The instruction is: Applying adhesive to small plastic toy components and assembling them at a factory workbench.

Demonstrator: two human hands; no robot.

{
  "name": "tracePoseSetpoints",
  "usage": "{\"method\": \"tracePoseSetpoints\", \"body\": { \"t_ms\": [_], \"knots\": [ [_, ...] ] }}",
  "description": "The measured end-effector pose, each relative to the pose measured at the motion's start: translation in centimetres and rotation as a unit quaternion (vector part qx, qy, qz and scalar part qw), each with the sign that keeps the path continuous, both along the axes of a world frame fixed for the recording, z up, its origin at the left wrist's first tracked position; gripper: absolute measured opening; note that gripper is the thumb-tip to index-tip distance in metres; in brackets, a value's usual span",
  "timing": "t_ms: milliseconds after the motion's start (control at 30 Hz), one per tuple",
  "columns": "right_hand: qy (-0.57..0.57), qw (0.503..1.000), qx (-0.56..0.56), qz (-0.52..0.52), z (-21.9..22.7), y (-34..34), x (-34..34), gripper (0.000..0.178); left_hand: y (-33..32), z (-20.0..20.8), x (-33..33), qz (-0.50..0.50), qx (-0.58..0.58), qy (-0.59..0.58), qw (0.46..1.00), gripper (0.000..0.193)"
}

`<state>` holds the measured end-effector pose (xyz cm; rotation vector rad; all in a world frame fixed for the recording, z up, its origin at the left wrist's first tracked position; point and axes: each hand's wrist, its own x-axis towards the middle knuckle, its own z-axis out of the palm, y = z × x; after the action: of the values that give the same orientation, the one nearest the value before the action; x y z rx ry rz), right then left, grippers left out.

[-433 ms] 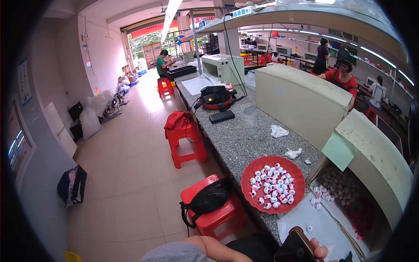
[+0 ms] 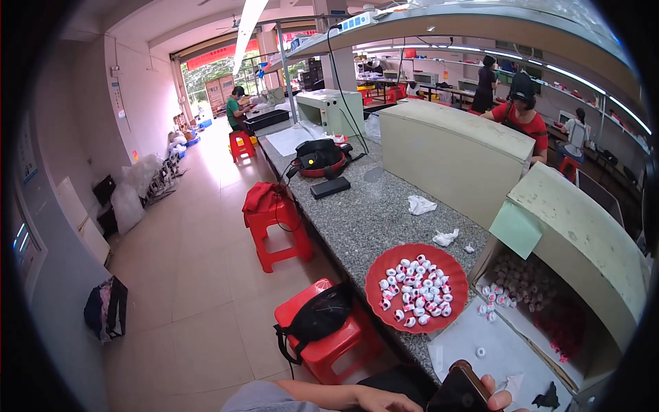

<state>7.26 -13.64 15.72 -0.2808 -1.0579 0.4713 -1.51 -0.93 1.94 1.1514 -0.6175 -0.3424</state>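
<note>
A dark phone (image 2: 456, 393) with a brown edge is tilted up at the lower edge. Fingers of my right hand (image 2: 498, 397) close around its right side; the rest of that hand is cut off. My left hand (image 2: 388, 399) comes in from the left below a grey sleeve, close to the phone, its fingers out of view. Beyond the phone, a red scalloped plate (image 2: 376, 302) holds many small white round pieces (image 2: 420, 288) with pink and black marks. One loose white piece (image 2: 480, 352) lies on a white sheet (image 2: 456, 343).
To the right, an open-fronted pale box (image 2: 583, 233) has more white pieces and pink bits inside. Crumpled tissues (image 2: 421, 204), a black case (image 2: 331, 188) and a black bag (image 2: 321, 158) lie along the granite counter (image 2: 371, 213). Red stools (image 2: 278, 230) stand left; people work farther off.
The view has shifted, so the counter and plate sit farther left. More of my left hand now shows beside the phone. My right hand still grips the phone.
</note>
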Motion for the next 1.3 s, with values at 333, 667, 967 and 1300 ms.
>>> {"method": "tracePoseSetpoints", "body": {
  "t_ms": [333,667,967,1300],
  "knots": [
    [-0.011,0.992,0.033,-0.121,-4.3,-1.4,2.2,0.034,1.1,-2.1,1.7,0.228,0.023,0.157,0.961,0.034],
    [-0.085,0.898,0.112,-0.417,-5.3,-3.8,3.6,0.033,0.2,-0.9,5.4,0.292,0.299,0.034,0.908,0.035],
    [-0.101,0.907,0.098,-0.396,-6.2,-6.2,4.2,0.032,-1.5,0.3,8.3,0.277,0.334,-0.052,0.899,0.033],
    [-0.072,0.861,0.115,-0.490,-4.6,-9.8,2.6,0.033,-3.8,1.5,22.6,0.299,0.453,-0.258,0.800,0.047]
  ]
}}
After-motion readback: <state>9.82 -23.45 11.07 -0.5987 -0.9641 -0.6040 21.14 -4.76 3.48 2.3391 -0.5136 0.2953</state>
